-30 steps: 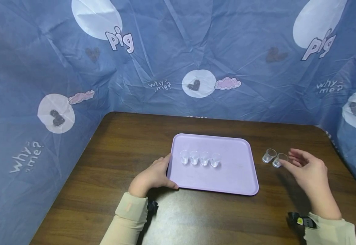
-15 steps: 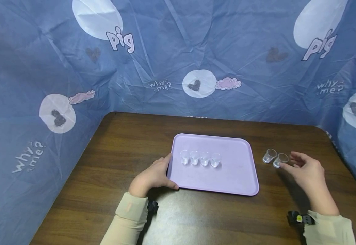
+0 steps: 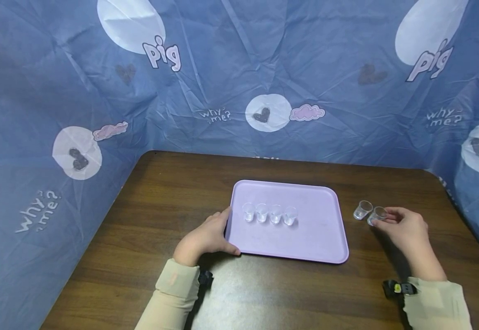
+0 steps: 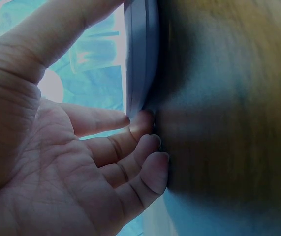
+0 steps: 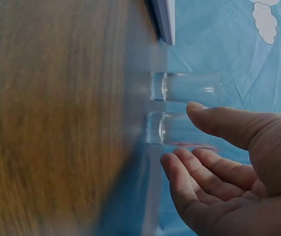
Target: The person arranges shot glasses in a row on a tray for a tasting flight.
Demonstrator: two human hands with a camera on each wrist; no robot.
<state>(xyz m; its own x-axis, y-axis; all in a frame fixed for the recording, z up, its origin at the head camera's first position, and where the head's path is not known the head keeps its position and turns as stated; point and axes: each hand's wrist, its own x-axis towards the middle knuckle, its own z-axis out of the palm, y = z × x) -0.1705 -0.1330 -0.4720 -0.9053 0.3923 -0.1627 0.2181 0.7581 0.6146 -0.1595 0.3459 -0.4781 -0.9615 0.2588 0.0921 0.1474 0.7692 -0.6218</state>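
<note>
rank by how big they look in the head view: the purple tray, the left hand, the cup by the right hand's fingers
1. purple tray
2. left hand, nearer the camera, so somewhat flattered
3. cup at the right hand, plainly the smallest

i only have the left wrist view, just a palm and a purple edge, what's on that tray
Observer: four small clear cups stand in a row on the purple tray; the left hand holds its left edge.
Operator: where's the other hand
Observer: the right hand is on the table right of the tray, at the nearer cup of two standing there.
Operator: holding it?
Observer: the right wrist view shows the thumb and fingers either side of the cup, not closed on it.
</note>
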